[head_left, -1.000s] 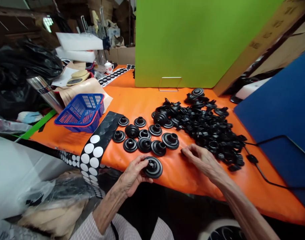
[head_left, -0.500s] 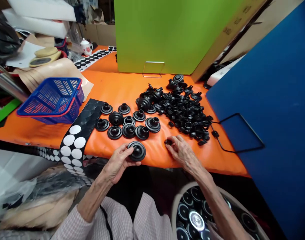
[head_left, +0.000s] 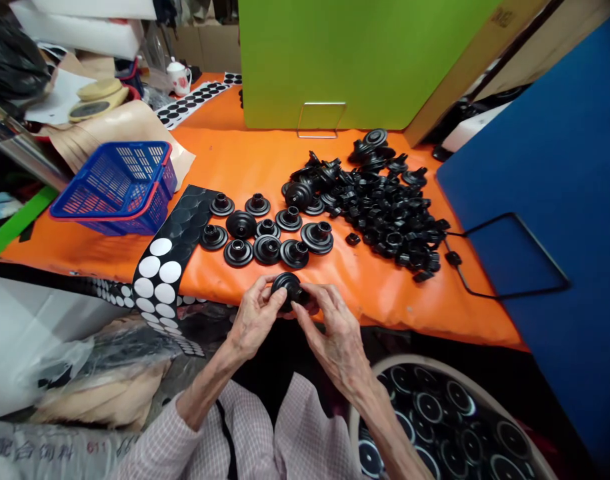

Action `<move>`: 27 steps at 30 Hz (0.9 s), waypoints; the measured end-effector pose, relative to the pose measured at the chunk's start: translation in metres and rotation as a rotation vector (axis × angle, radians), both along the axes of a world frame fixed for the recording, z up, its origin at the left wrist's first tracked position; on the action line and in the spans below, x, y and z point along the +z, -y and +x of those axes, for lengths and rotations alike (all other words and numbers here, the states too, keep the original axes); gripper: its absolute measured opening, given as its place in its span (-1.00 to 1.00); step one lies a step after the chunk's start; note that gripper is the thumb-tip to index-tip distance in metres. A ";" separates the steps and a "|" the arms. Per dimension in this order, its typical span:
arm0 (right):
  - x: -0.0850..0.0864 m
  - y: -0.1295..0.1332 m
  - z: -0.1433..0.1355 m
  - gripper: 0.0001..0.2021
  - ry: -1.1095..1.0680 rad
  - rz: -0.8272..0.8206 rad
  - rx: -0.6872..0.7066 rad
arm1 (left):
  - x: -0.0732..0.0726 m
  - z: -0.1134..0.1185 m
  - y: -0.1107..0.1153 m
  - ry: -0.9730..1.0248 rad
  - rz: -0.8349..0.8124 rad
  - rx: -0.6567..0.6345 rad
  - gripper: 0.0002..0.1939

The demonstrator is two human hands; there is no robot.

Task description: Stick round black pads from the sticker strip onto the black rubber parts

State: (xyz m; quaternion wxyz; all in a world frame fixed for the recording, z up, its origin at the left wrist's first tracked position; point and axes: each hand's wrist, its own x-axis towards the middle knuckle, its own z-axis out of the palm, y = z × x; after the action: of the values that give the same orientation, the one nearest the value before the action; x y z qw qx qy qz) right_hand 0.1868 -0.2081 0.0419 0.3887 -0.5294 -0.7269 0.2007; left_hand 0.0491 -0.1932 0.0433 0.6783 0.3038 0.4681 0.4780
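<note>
My left hand [head_left: 255,317] grips a black stepped plastic disc [head_left: 283,287] by its rim, the thumb across its face. The disc is tilted, its central stem turned toward my right hand [head_left: 332,327]. My right fingers close round the stem end, on a small black plastic nut that they mostly hide. Just beyond my hands, several similar discs with upright hollow stems [head_left: 238,252] stand grouped on the orange table cover [head_left: 225,288]. To the right lies a heap of black nuts [head_left: 385,213], with a loose nut [head_left: 353,239] beside it.
A blue basket [head_left: 155,215] stands at the left, by a black strip with white round stickers [head_left: 168,272] that hangs over the edge. Green [head_left: 325,60] and blue boards [head_left: 549,167] rise behind and at right. Below right is a tub [head_left: 355,427] of black discs.
My right hand has moved left from the table beside the heap, bringing the small nut to the disc's stem. My left hand has tilted the disc toward it. The view has shifted slightly.
</note>
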 end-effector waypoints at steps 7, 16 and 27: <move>0.002 0.007 0.002 -0.62 -0.154 -0.185 -0.040 | -0.001 -0.003 0.003 0.057 -0.012 -0.056 -0.53; 0.009 0.005 -0.005 -0.65 -0.610 -0.590 -0.093 | 0.007 -0.006 0.007 0.017 0.127 -0.158 -0.57; -0.005 0.006 -0.017 -0.64 -0.580 -0.503 -0.183 | 0.002 -0.001 0.007 0.011 0.078 -0.052 -0.58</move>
State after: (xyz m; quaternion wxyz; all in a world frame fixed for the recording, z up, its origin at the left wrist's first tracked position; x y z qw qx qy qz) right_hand 0.1699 -0.2137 0.0366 0.4522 -0.5922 -0.4647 0.4783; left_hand 0.0485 -0.1997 0.0448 0.6807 0.3397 0.4372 0.4797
